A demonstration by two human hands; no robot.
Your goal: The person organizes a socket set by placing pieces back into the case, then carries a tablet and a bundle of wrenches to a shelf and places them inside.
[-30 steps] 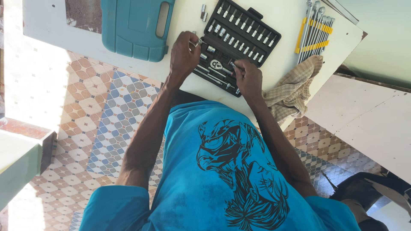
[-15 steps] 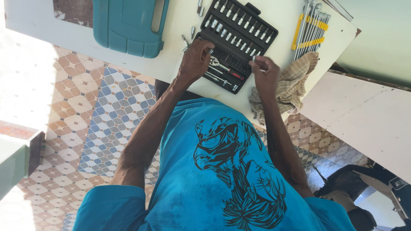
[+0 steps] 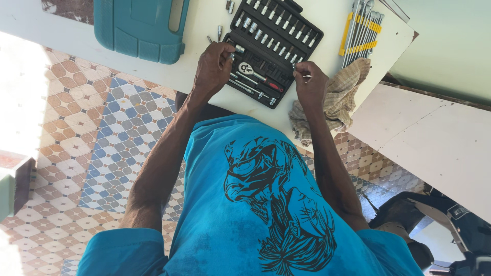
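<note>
Presently both hands at the socket set case (image 3: 273, 48): left hand (image 3: 214, 69) pinching a small socket (image 3: 238, 49), right hand (image 3: 310, 84) pinching a bit (image 3: 306, 76); steel pieces likely light, rigid, slippery, so grip their sides.

White table (image 3: 327, 30): socket case (image 3: 275, 48), rag (image 3: 337, 99).

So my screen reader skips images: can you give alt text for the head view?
Both hands work at an open black socket set on a white table: left hand at its edge, right hand pinching a small metal piece. Nearby: teal case, wrenches, rag.
</note>
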